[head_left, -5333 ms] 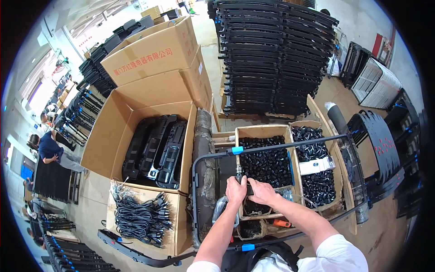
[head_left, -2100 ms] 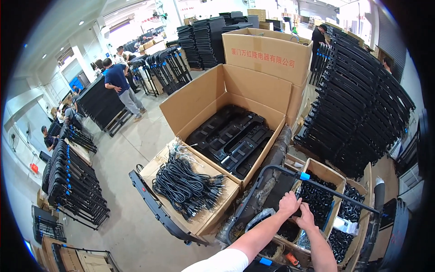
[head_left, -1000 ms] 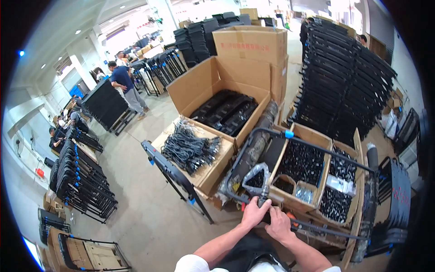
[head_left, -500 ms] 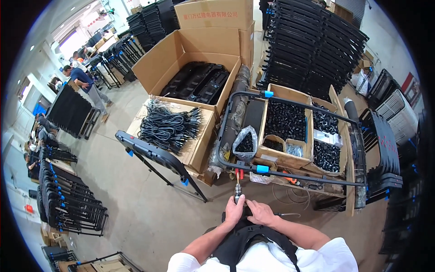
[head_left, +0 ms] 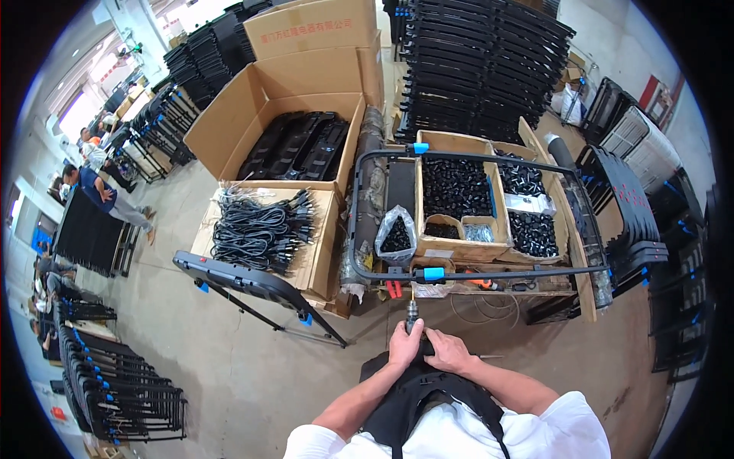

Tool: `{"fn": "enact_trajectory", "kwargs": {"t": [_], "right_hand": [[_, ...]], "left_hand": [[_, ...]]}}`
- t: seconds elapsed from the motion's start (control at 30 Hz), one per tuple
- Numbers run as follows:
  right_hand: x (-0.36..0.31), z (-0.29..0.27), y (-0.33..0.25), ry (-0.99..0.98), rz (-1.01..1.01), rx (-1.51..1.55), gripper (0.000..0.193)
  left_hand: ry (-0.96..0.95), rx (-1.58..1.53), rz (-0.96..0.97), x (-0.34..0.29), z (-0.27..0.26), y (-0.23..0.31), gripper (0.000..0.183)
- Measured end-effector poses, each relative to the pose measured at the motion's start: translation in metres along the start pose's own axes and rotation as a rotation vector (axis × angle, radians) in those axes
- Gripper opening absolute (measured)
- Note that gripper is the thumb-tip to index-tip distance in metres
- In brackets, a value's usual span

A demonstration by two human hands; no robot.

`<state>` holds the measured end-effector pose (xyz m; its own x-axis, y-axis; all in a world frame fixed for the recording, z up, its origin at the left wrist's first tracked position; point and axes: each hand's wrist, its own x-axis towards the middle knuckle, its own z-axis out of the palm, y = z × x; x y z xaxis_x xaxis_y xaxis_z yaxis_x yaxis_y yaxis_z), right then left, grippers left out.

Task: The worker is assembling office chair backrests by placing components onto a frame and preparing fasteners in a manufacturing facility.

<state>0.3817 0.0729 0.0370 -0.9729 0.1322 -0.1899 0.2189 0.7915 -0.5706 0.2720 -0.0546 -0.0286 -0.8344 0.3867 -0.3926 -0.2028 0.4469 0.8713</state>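
Observation:
A drill with a metal chuck [head_left: 413, 310] points away from me, its slim bit reaching the near bar of a black tubular frame [head_left: 505, 273]. Whether the bit touches the bar, I cannot tell. My left hand [head_left: 404, 346] is wrapped round the front of the drill behind the chuck. My right hand [head_left: 446, 350] is closed at the drill's rear, where the body is mostly hidden. A red clamp-like piece [head_left: 394, 289] hangs under the bar just left of the bit. Blue wrappings [head_left: 433, 273] sit on the frame, which lies over the workbench.
Wooden bins [head_left: 459, 187] of small black parts stand inside the frame, beside a plastic bag [head_left: 396, 233]. Black cables [head_left: 264, 229] lie on a carton at left, behind a standing black frame [head_left: 245, 279]. An open carton [head_left: 229, 138] and stacked black frames [head_left: 482, 69] are farther back.
The drill has moved right along the near bar, from the red piece to just past it. Both hands keep their hold. The whole view has shifted, so the surroundings sit farther left.

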Motion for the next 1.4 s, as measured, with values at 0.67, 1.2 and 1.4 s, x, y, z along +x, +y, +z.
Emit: {"fn": "enact_trajectory", "kwargs": {"t": [0.67, 1.2, 1.4], "right_hand": [[0.004, -0.022, 0.022, -0.122, 0.017, 0.107, 0.08], [0.018, -0.025, 0.028, -0.148, 0.016, 0.117, 0.09], [0.02, -0.019, 0.033, -0.101, -0.045, 0.096, 0.067]], "left_hand": [[0.05, 0.003, -0.021, -0.004, 0.011, 0.03, 0.047], [0.074, 0.109, -0.032, 0.013, 0.015, 0.028, 0.054], [0.04, 0.057, -0.069, 0.019, 0.015, 0.026, 0.057]]}}
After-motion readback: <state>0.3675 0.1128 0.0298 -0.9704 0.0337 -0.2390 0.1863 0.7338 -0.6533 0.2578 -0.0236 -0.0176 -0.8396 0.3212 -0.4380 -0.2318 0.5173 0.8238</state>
